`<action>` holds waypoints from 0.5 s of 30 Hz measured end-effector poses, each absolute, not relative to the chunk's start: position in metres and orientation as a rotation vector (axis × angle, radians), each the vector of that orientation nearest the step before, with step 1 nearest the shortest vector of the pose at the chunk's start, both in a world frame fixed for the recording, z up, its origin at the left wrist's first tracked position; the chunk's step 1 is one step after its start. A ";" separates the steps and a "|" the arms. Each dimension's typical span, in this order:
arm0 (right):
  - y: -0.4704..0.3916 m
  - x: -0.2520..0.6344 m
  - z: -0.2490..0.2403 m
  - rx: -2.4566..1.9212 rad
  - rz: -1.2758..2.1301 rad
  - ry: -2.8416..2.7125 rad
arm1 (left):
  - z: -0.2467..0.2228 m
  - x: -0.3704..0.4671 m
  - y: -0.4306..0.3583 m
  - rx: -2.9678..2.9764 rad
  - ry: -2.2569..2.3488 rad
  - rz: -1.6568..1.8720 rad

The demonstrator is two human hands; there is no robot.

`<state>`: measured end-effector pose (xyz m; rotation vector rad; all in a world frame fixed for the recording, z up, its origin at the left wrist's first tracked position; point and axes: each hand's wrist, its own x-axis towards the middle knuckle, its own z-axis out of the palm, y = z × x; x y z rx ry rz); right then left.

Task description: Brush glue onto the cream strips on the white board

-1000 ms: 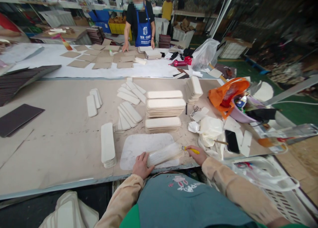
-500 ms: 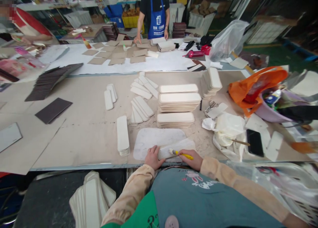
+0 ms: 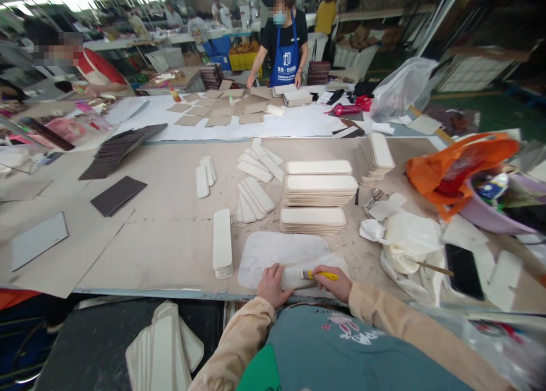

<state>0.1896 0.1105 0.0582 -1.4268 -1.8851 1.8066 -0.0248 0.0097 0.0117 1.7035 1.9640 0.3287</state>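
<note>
My left hand [image 3: 270, 286] presses on the left end of a long cream strip [image 3: 318, 264] lying on a white glue-stained mat [image 3: 277, 249] at the table's near edge. My right hand [image 3: 335, 283] grips a yellow-handled brush [image 3: 321, 275] whose bristles rest on that strip. A small pile of the same strips [image 3: 222, 244] lies just left of the mat. Three neat stacks of strips [image 3: 318, 195] stand behind the mat.
Fanned loose strips [image 3: 253, 181] lie mid-table, another stack [image 3: 377, 155] at right. A glue pot with stick [image 3: 405, 252], a phone [image 3: 463, 270], scissors [image 3: 375, 195] and an orange bag [image 3: 458, 166] crowd the right. Dark sheets [image 3: 117, 195] lie left. A person in a blue apron [image 3: 285, 44] works opposite.
The strip has been laid flat on the mat and my right hand has moved left with the brush onto it. The camera view has swung left.
</note>
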 end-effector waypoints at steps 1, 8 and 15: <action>0.114 0.198 0.062 -1.451 1.743 -1.893 | 0.014 -0.025 0.010 1.692 1.960 0.320; 0.116 0.261 0.099 -1.599 1.499 -1.877 | 0.024 -0.037 0.007 1.671 1.930 0.316; 0.094 0.294 0.110 -1.847 1.062 -1.604 | 0.039 -0.089 0.038 1.764 2.244 0.532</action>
